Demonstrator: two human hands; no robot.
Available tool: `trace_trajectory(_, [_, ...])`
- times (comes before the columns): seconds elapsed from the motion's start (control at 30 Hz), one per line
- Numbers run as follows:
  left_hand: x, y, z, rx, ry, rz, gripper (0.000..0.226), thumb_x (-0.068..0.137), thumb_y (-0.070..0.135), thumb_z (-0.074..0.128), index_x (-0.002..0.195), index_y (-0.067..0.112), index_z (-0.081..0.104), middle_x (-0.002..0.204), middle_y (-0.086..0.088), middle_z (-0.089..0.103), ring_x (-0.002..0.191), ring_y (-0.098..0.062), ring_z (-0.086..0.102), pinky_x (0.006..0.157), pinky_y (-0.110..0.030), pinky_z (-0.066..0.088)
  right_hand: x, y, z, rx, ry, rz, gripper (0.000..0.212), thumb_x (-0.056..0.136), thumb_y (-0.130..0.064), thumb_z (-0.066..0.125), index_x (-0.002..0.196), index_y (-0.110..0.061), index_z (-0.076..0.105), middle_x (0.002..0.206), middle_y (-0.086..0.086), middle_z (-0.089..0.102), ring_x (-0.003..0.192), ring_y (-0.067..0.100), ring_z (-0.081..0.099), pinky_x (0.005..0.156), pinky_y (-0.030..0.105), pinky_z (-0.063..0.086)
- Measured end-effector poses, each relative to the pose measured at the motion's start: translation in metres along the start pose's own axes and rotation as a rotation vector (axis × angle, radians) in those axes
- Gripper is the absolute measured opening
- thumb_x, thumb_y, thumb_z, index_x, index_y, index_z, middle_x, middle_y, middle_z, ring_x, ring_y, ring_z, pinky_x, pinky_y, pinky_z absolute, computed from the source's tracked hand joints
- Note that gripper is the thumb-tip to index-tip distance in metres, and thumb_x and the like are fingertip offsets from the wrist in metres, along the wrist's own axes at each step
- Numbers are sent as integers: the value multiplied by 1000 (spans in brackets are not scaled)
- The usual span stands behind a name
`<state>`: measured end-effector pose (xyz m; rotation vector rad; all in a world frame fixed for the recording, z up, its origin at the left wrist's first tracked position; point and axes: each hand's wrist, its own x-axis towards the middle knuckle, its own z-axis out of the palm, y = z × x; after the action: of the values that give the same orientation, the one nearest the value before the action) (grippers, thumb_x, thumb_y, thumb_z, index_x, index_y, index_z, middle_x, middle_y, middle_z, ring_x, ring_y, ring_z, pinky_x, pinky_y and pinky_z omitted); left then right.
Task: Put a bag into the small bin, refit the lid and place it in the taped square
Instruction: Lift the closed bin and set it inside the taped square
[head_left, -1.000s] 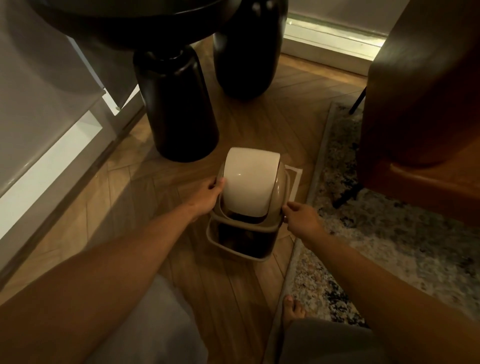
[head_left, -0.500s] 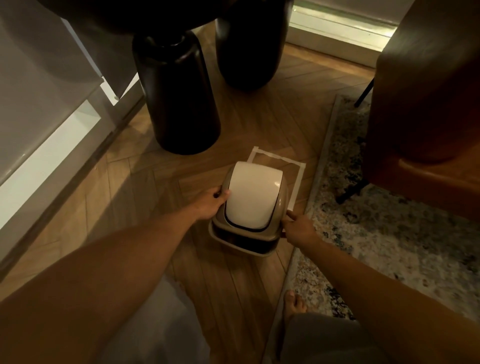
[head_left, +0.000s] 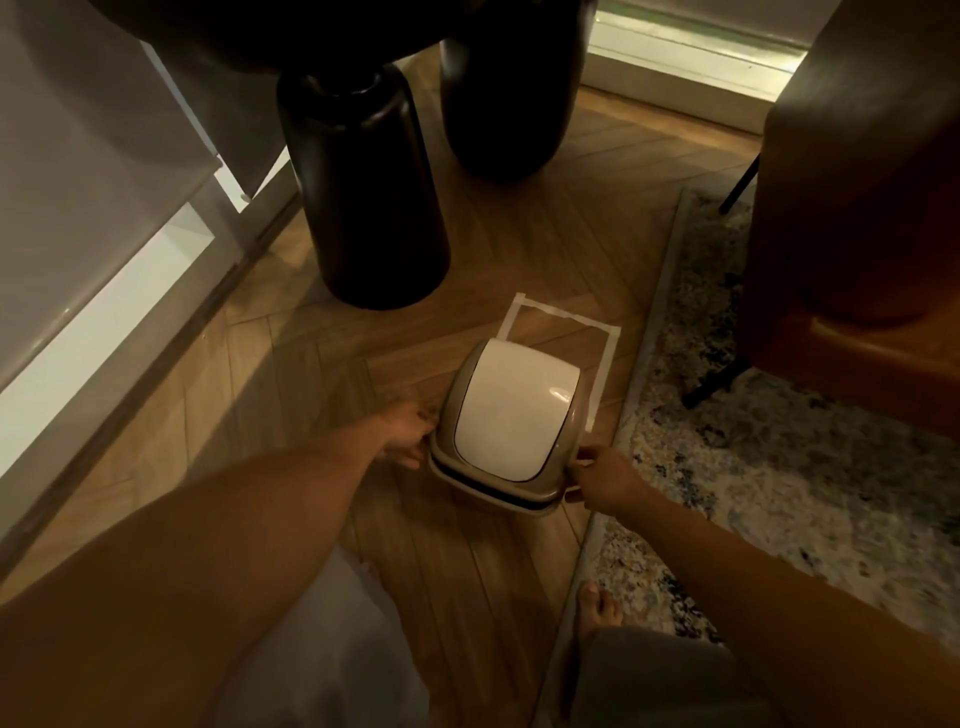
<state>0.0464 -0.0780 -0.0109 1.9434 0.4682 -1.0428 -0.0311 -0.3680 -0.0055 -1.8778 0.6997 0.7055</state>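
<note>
The bin (head_left: 511, 431) stands on the wood floor (head_left: 467, 571) with its lid (head_left: 514, 415) fitted and swing flap shut, hiding any contents. It overlaps the near edge of the taped square (head_left: 602, 364). The left hand (head_left: 408, 431) and right hand (head_left: 602, 478) grasp its opposite sides beside the rug (head_left: 779, 493).

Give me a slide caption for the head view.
Both hands, left hand and right hand, grip the lidded small bin beside the taped square.
</note>
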Motion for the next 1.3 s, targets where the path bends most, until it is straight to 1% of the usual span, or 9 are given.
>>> trace_trajectory(0.17, [3, -12, -4, -146, -86, -60, 13, 108, 22, 49, 119, 15, 49, 99, -7, 60, 76, -23, 65, 82, -42, 55, -6, 3, -6, -14, -105, 55, 31, 106, -13, 58, 134, 0, 59, 88, 13, 74, 65, 19, 67, 56, 27, 43])
trace_trajectory(0.3, [8, -17, -4, -170, -103, -66, 3, 107, 14, 51, 107, 15, 53, 93, -7, 63, 75, -22, 66, 83, -42, 55, -2, 10, -9, 5, -153, 80, 29, 107, -18, 60, 130, -3, 63, 109, 20, 79, 79, 22, 74, 67, 30, 50])
trace_trajectory(0.5, [9, -22, -4, -140, -79, -39, 20, 104, -2, 50, 93, 15, 56, 93, -6, 61, 76, -17, 62, 53, -24, 60, 2, 16, -10, 56, -171, 71, 31, 102, -8, 65, 131, 1, 60, 119, 24, 76, 91, 26, 75, 76, 34, 55])
trace_trajectory(0.7, [10, -19, -5, -59, -62, -13, 23, 104, -2, 49, 94, 17, 55, 96, -9, 60, 80, -20, 62, 61, -30, 61, 4, 14, -7, 43, -167, 52, 36, 99, -3, 66, 134, 0, 56, 120, 25, 75, 97, 32, 77, 74, 34, 52])
trace_trajectory(0.87, [4, -8, -6, -13, -42, 5, 18, 109, 21, 44, 104, 24, 61, 105, -7, 65, 88, -19, 63, 78, -37, 53, 8, 4, -18, -54, -130, 47, 55, 101, -1, 63, 153, -6, 46, 122, 20, 73, 91, 26, 71, 71, 34, 56])
trace_trajectory(0.93, [2, 6, -7, 92, 27, 134, 36, 109, 39, 39, 131, 18, 59, 126, -10, 63, 109, -25, 63, 96, -41, 50, 11, -6, -22, -108, 2, -63, 55, 106, -4, 55, 159, -6, 40, 140, 23, 64, 104, 30, 66, 90, 47, 58])
trace_trajectory(1.03, [-5, 33, -6, 160, 91, 358, 62, 103, 57, 38, 157, 26, 34, 157, -5, 43, 143, -28, 42, 116, -47, 35, 7, -23, -26, -195, 204, -283, 56, 112, -32, 47, 164, -14, 36, 160, 15, 51, 138, 30, 56, 113, 44, 45])
trace_trajectory(1.2, [-14, 61, 7, 88, 72, 564, 57, 107, 43, 42, 161, 32, 25, 164, 2, 33, 148, -19, 34, 104, -27, 32, -10, -38, -19, -303, 174, -600, 43, 112, -41, 45, 150, -23, 49, 134, 0, 59, 126, 25, 60, 85, 13, 43])
trace_trajectory(1.3, [-11, 59, 9, 121, 78, 586, 47, 110, 25, 41, 157, 24, 38, 160, -1, 40, 147, -19, 37, 106, -25, 32, -8, -35, -13, -384, 129, -675, 48, 113, -32, 43, 160, -19, 42, 156, 0, 48, 133, 20, 52, 101, 18, 38])
